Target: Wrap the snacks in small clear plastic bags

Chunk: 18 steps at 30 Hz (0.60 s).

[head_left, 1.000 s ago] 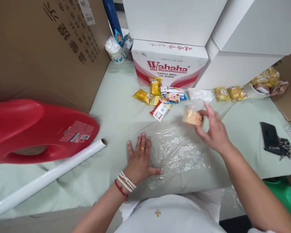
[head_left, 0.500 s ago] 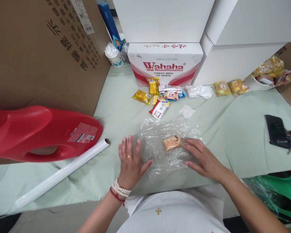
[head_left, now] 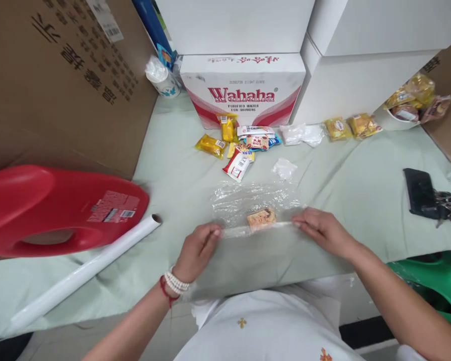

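Note:
A sheet of clear plastic wrap [head_left: 233, 203] lies on the green cloth, its near edge lifted and stretched taut between my hands. My left hand [head_left: 199, 250] pinches the left corner of that edge. At the other end, my right hand [head_left: 323, 230] grips the right corner between thumb and fingers. Behind the raised edge rests a small rectangular snack, like a pastry or biscuit in a printed wrapper [head_left: 261, 218]; its lower side is partly covered by the film. Beyond the sheet sits a crumpled clear plastic piece [head_left: 284, 168].
A white roll [head_left: 86, 271] and a red jug [head_left: 60, 210] lie to the left. Packaged snacks [head_left: 244, 150] are heaped before the Wahaha box [head_left: 244, 93]. Farther right are a phone-like black object [head_left: 421, 193], keys [head_left: 449, 208] and a snack-filled white cup [head_left: 396, 120].
My hands have gone from spread open beside the plastic wrap to gripping its near corners. The near edge has been raised and folded toward the snack. The view has shifted slightly.

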Each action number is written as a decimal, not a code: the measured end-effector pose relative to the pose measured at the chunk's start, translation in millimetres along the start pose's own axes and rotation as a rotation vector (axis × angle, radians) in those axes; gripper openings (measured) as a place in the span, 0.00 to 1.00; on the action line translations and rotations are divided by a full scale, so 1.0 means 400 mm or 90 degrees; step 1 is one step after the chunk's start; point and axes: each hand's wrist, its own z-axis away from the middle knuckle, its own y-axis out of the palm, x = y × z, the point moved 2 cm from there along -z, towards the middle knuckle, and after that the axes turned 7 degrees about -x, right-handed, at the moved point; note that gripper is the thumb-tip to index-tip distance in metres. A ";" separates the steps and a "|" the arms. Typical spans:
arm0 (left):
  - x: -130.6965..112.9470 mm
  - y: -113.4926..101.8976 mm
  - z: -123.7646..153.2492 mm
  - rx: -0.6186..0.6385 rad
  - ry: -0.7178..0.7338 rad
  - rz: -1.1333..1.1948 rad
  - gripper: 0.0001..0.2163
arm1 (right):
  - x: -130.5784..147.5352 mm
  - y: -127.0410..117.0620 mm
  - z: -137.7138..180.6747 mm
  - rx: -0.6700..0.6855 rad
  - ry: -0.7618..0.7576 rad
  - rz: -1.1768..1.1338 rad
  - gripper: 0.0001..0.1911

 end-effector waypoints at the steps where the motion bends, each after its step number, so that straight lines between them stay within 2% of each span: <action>1: 0.004 0.004 -0.023 -0.016 -0.047 -0.017 0.12 | -0.009 -0.009 -0.030 0.008 0.034 0.025 0.14; 4: 0.011 0.014 -0.090 -0.106 -0.098 -0.103 0.12 | -0.026 -0.018 -0.122 0.030 0.110 0.204 0.15; 6: 0.007 0.010 -0.114 -0.220 -0.120 -0.149 0.13 | -0.019 -0.015 -0.178 0.016 0.123 0.331 0.15; 8: -0.013 -0.003 -0.112 -0.355 -0.139 -0.168 0.14 | -0.001 -0.002 -0.229 -0.015 0.099 0.372 0.15; 10: -0.054 -0.010 -0.092 -0.437 -0.102 -0.172 0.12 | 0.013 0.024 -0.276 -0.010 0.063 0.346 0.17; 11: -0.080 -0.006 -0.082 -0.430 -0.054 -0.177 0.12 | 0.016 0.041 -0.299 0.007 0.056 0.336 0.20; 12: -0.108 0.004 -0.074 -0.384 0.004 -0.184 0.13 | 0.014 0.058 -0.320 0.028 0.057 0.334 0.25; 14: -0.156 0.041 -0.070 -0.212 0.105 -0.209 0.15 | 0.005 0.089 -0.356 0.074 0.073 0.343 0.29; 16: -0.182 0.083 -0.080 -0.069 0.133 -0.249 0.16 | -0.003 0.103 -0.378 0.113 0.102 0.337 0.21; 18: -0.189 0.114 -0.097 0.004 0.118 -0.277 0.18 | 0.001 0.096 -0.380 0.140 0.125 0.293 0.14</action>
